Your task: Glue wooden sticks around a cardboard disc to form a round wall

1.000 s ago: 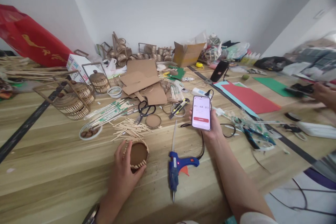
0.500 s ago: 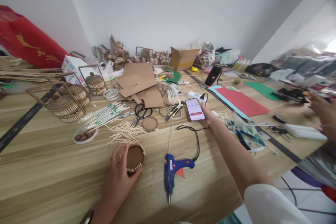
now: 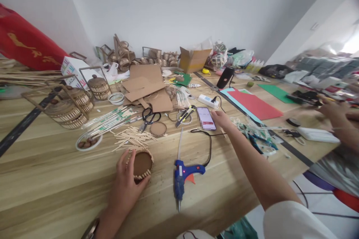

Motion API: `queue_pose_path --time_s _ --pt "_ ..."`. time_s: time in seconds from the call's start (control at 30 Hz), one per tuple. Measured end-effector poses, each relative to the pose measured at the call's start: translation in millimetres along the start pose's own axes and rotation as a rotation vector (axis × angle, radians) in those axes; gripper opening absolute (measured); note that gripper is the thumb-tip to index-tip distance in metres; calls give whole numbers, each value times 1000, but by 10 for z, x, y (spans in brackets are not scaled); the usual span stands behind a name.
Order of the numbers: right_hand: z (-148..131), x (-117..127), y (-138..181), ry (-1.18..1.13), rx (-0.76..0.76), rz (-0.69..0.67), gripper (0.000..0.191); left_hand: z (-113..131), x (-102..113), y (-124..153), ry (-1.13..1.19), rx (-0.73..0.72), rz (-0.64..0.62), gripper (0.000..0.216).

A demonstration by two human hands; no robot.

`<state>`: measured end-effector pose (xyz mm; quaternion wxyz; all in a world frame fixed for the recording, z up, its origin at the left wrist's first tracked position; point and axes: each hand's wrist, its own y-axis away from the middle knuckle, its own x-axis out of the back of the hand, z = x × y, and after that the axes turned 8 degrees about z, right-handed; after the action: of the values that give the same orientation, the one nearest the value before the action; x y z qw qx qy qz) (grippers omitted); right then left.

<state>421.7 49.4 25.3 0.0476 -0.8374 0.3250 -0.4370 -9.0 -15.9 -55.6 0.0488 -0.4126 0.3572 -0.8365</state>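
My left hand (image 3: 127, 179) grips a small round basket (image 3: 143, 164), a brown disc ringed with short wooden sticks, between thumb and fingers on the table. My right hand (image 3: 221, 120) is closed, its fingers curled at the right edge of a phone (image 3: 206, 116) lying screen up. A blue hot glue gun (image 3: 181, 179) with its red light on lies between my arms, a clear glue stick poking from its back. Short wooden sticks (image 3: 133, 138), a brown round disc (image 3: 158, 129), black-handled scissors (image 3: 151, 116) and a yellow-black utility knife (image 3: 185, 116) lie beyond.
Lidded stick baskets (image 3: 66, 112) with handles stand at left. Cardboard sheets (image 3: 148, 86) lie mid-table. A white power strip (image 3: 208, 101) sits behind the phone, with a cable running from it. Red paper (image 3: 255, 104) lies at right, near another person's hand (image 3: 333, 110).
The phone, tilted in my right hand before, now lies flatter on the table, and the fingers have drawn together at its edge. My left hand keeps its hold on the basket.
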Motion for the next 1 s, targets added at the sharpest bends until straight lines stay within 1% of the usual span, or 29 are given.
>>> queue_pose_path --time_s 0.07,0.1,0.13,0.17,0.23,0.27,0.3,0.33,0.37,0.47,0.57,0.7,0.83,0.93,1.0 --pt "-136 94 175 48 11 -5 26 5 8 -5 -8 7 -9 81" --pt "-223 137 301 54 36 -27 24 9 14 -7 -8 10 -14 83" --pt "-319 176 449 48 67 -81 22 14 22 -10 -6 11 -17 84" --pt "-422 208 609 33 125 -180 21 20 30 -13 -4 16 -20 86" --pt "-625 247 935 -25 379 -599 27 36 47 -20 5 23 -43 91" --pt "-715 249 1083 -46 471 -740 28 45 55 -24 13 30 -53 93" --pt "-793 238 1211 -45 551 -852 26 54 62 -28 20 38 -66 95" --pt "-854 215 1316 -21 599 -917 22 62 69 -32 24 51 -73 96" --pt "-898 185 1395 18 616 -954 18 69 75 -36 27 63 -81 96" --pt "-943 92 1495 70 603 -997 8 79 89 -45 40 72 -85 98" --pt "-907 70 1479 33 592 -1012 7 80 102 -50 46 86 -87 97" --pt "-844 111 1459 31 585 -993 15 88 117 -51 39 109 -102 96" --pt "-811 139 1468 45 593 -996 18 100 131 -51 32 113 -122 101" --pt "-799 178 1470 52 594 -974 27 108 140 -49 32 118 -131 106" --pt "-792 216 1471 81 566 -956 32 113 144 -48 28 115 -130 108"
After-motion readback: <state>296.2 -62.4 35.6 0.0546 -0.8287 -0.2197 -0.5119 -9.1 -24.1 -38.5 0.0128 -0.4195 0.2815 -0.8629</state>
